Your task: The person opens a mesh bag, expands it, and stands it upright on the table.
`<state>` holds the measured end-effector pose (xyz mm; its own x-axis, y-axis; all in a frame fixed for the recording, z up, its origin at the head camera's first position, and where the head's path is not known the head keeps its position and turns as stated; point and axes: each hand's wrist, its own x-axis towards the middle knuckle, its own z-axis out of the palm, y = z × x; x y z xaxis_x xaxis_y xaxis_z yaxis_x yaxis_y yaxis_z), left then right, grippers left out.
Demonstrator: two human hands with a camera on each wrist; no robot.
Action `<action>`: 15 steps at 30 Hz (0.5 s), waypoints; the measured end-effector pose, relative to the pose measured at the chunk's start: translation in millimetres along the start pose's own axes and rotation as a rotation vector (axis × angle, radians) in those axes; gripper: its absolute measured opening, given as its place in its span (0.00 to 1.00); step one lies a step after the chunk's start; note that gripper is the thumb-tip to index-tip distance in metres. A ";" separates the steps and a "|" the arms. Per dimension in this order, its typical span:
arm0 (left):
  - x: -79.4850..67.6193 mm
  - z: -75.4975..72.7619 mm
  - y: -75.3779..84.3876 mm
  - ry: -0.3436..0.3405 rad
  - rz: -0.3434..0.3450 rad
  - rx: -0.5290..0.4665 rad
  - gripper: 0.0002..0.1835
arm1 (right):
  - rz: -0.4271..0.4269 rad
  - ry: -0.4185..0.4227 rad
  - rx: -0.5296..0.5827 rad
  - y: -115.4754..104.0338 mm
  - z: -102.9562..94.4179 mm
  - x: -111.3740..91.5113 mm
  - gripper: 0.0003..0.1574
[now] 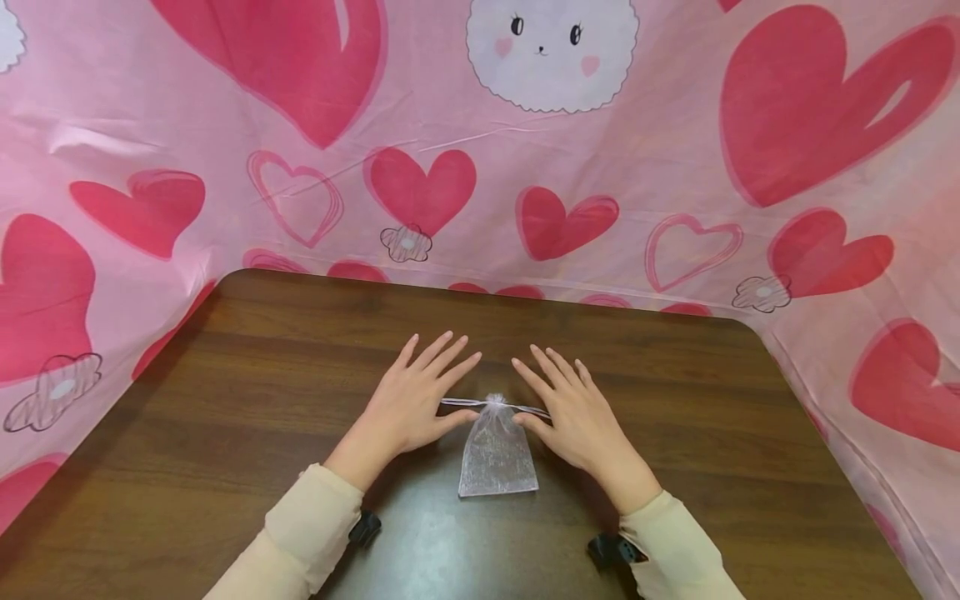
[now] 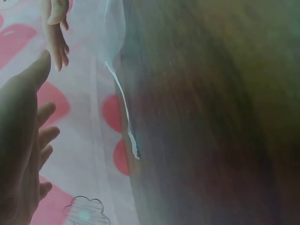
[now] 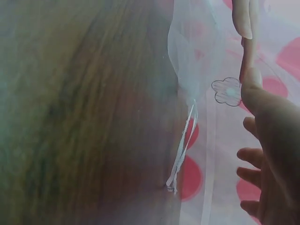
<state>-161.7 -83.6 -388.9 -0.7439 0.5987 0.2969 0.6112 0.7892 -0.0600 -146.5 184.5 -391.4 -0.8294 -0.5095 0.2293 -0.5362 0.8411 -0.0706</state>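
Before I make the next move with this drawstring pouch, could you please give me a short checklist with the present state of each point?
1. Sheer drawstring pouch resting on the wooden table: ok.
2. Pouch's neck gathered: ok.
3. Left drawstring and right drawstring drawn out to opposite sides: ok.
4. Left hand and right hand free, holding nothing: ok.
5. Drawstrings gripped: not ok; neither hand pinches one.
6. Pouch completely empty: cannot tell; the shiny fabric blurs the inside.
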 end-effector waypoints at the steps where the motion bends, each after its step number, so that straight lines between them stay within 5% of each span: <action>1: 0.7 0.7 -0.1 -0.004 0.003 -0.009 0.42 | -0.003 -0.002 0.009 0.0 0.3 0.8 0.47; 15: 16.7 8.7 1.1 -0.136 -0.009 -0.179 0.39 | -0.063 0.021 0.060 -2.0 6.1 10.8 0.43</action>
<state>-175.8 -71.5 -392.3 -0.7715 0.6146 0.1647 0.6339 0.7648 0.1153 -155.3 176.3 -394.7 -0.7907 -0.5566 0.2550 -0.5961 0.7949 -0.1131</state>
